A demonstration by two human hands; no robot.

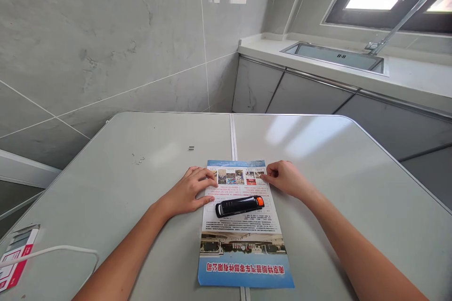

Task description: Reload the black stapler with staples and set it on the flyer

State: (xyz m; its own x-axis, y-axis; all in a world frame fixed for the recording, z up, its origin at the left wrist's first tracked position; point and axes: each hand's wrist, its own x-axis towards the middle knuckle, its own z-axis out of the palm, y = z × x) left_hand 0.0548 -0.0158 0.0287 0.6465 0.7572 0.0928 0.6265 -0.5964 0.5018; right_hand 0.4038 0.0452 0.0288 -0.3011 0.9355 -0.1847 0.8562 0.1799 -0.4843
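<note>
A printed flyer (243,225) lies flat on the table, its text upside down to me. Across its middle rests a black stapler (238,206) with an orange tip at the right end. My left hand (192,191) touches the flyer's left edge with fingers apart, the thumb close to the stapler's left end. At the upper right edge of the sheet, my right hand (284,176) has its thumb and fingers closed on the paper. Two small strips of staples (191,148) lie beyond my left hand.
The pale folding table (158,160) has a seam down its middle. At its left front corner are a red and white staple box (16,258) and a white cable (63,247). A sink (335,56) with a tap (402,19) stands behind on the right, beside a tiled wall (106,33).
</note>
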